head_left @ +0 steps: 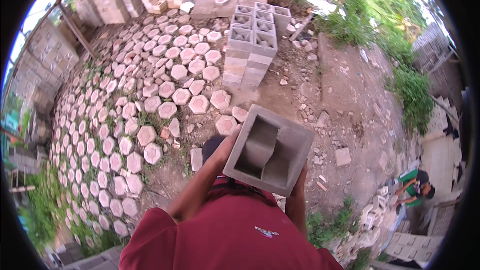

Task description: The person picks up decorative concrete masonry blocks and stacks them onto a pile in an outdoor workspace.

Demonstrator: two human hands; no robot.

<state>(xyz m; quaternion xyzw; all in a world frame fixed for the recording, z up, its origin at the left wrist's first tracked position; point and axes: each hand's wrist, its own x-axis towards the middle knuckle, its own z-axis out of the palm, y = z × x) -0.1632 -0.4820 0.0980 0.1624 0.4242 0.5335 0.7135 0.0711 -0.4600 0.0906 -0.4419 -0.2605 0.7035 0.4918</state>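
Note:
In front of my chest I hold a grey hollow concrete block [296, 140], tilted so that its two cavities face up toward me. My left hand [230, 142] grips its left side, and my right hand [301, 176] is against its right side. Most of the fingers of both hands are hidden behind the block. Beyond it, a stack of similar concrete blocks [240, 65] stands several layers high on the ground, apart from the one I carry.
Hexagonal pavers [198, 104] cover the ground at left. More blocks [110, 6] are piled at the far left, by a concrete slab [215, 6]. Rubble [322, 118] lies at right. A person in green [411, 186] bends beside a heap of pale pieces [372, 215] at lower right.

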